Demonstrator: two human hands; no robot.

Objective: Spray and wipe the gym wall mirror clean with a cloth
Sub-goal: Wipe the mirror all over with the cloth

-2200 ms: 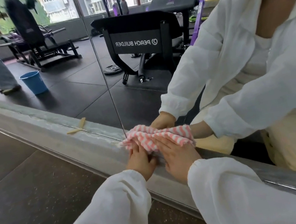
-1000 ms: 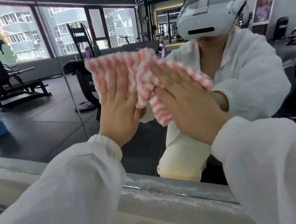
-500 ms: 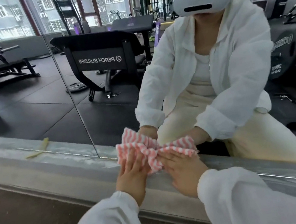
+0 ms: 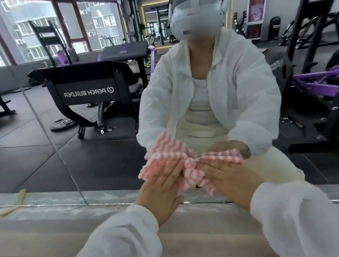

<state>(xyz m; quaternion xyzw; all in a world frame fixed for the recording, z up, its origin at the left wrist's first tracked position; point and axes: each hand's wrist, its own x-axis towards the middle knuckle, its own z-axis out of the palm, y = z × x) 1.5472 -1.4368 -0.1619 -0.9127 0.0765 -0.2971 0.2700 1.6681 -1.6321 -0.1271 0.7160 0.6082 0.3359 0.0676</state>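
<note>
Dark rubber floor spreads back to tall windows, grey daylight and apartment blocks beyond. A black bench marked "PEACH BUILDER" in mirrored letters stands centre-left, a weight plate flat beside it. Right, a black and purple machine. Along the bottom runs a pale ledge.

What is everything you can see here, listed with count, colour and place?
cloth: one, pink and white striped, pressed on the mirror's lower edge
mirror: one, wall-mounted, reflecting the gym
ledge: one, grey, under the mirror
yellow strip: one, lying on the ledge, left
left hand: one, fingers straight, pressing the cloth
right hand: one, fingers straight, pressing the cloth
sleeves: two, white, bottom
</note>
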